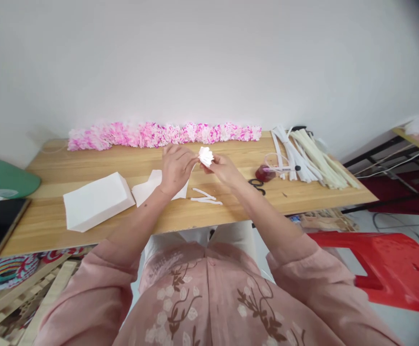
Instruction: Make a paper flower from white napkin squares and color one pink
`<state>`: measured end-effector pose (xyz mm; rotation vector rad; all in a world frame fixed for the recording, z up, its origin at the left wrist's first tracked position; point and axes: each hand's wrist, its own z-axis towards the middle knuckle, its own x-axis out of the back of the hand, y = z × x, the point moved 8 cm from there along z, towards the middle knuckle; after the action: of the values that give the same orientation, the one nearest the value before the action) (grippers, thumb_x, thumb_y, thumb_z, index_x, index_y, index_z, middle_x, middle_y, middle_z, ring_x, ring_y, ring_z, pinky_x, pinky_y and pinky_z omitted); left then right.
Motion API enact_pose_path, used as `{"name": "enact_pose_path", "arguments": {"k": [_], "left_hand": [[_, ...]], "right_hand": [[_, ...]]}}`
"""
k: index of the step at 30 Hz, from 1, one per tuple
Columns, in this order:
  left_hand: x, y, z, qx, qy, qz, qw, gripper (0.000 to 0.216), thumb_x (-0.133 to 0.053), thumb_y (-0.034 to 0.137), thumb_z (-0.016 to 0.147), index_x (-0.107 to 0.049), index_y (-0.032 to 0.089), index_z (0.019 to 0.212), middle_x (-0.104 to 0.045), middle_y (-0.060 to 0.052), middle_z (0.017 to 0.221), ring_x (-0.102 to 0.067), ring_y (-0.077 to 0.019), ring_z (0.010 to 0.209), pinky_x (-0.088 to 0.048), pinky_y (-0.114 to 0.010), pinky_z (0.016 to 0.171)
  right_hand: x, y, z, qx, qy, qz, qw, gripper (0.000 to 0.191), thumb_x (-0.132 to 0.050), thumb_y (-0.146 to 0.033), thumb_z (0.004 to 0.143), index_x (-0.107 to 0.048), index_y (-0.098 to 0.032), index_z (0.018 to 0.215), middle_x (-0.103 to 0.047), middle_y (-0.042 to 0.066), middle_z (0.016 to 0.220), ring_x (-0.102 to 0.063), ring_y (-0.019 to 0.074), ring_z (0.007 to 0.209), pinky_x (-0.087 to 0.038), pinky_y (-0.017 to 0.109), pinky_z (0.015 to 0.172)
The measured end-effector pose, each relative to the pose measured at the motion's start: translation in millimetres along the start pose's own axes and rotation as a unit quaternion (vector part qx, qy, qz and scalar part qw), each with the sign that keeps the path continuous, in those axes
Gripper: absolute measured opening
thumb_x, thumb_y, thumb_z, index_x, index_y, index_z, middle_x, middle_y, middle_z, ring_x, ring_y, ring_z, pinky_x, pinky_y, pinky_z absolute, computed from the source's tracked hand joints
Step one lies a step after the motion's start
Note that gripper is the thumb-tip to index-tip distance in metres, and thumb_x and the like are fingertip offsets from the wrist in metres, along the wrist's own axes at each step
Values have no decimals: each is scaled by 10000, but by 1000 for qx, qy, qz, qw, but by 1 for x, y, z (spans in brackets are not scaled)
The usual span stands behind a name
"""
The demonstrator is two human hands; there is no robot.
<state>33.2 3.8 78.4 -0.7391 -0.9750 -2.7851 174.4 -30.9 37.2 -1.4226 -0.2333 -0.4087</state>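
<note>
Above the middle of the table, a small pleated white paper flower (pixel 205 156) is held between my two hands. My right hand (pixel 224 169) pinches it from the right and below. My left hand (pixel 176 167) is closed, its thumb and fingertips meeting at the flower's left edge. A thin white strip shows just below those left fingertips; whether they grip it too is unclear. Under my left forearm lie loose white paper sheets (pixel 147 188), partly hidden. Between my forearms, short white fuzzy strips (pixel 206 197) rest on the wood.
A stack of white paper (pixel 95 202) and a phone (pixel 2 226) lie left. Pink-and-white flowers (pixel 151 134) line the wall. Black-handled scissors (pixel 257 186), a red jar (pixel 266 173) with a pen across it and white stem bundles (pixel 299 156) are right. A red stool (pixel 393 269) stands below.
</note>
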Motion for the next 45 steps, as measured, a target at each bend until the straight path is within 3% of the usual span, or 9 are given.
{"name": "enact_pose_path", "arguments": {"k": [5,13,18,21,24,29,34,41,45], "left_hand": [[2,-18,1,73,35,-15,997,205,-605,323,880,-644,212,712,-642,-33,746,-556,-212,804,-355,-346,848],[-5,-30,-4,126,33,-13,991,163,-598,282,856,-660,188,739,-655,-13,736,-579,-172,754,-405,-296,756],[-6,-36,-8,150,26,-11,988,168,-598,290,849,-665,179,741,-663,-16,748,-591,-171,759,-423,-300,765],[-6,-38,-8,165,29,-27,986,174,-602,302,839,-665,175,737,-658,-13,743,-589,-166,754,-426,-293,759],[-8,-39,-9,188,31,-55,980,172,-607,312,822,-667,173,740,-647,-6,734,-587,-160,755,-428,-282,758],[-16,-43,-17,266,8,-149,952,217,-631,381,795,-670,169,770,-654,1,750,-573,-146,722,-429,-256,695],[-19,-39,-20,275,-15,-195,941,238,-637,400,806,-664,166,772,-628,11,729,-541,-127,692,-420,-245,694],[-20,-38,-18,277,-18,-223,934,242,-644,399,824,-683,165,778,-634,10,708,-546,-129,680,-428,-245,690],[-16,-38,-16,278,-7,-239,930,287,-630,435,842,-702,166,774,-670,-5,736,-581,-145,711,-449,-258,711]], "right_hand": [[10,0,-60,161,-41,-409,897,333,-431,-159,965,-682,-164,1184,-731,130,1084,-618,248,955,-412,380,816],[6,22,-94,186,-107,-538,815,361,-473,-139,973,-630,-253,1278,-683,83,1217,-596,221,1017,-359,362,844],[27,7,-137,179,-159,-548,801,343,-492,-109,940,-650,-220,1224,-694,110,1125,-604,219,967,-363,352,832],[57,-3,-188,148,-218,-516,815,181,-552,-185,926,-730,-209,950,-711,76,855,-615,195,777,-386,333,759],[73,-13,-211,128,-282,-441,842,259,-578,-320,939,-718,-219,746,-673,32,677,-604,168,642,-409,313,686],[64,-33,-128,165,-99,-414,890,292,-435,-280,1007,-721,-219,1010,-744,74,992,-672,205,869,-475,325,758],[24,-46,-45,227,84,-379,893,291,-487,-301,994,-669,-163,1175,-725,113,1110,-644,241,1031,-483,343,858],[-1,-45,-12,230,76,-383,891,293,-458,-329,1007,-706,-173,998,-719,98,918,-610,210,837,-414,313,731],[8,-21,14,168,27,-201,965,270,-516,-353,965,-703,-180,875,-700,63,822,-595,181,763,-403,293,686]]}}
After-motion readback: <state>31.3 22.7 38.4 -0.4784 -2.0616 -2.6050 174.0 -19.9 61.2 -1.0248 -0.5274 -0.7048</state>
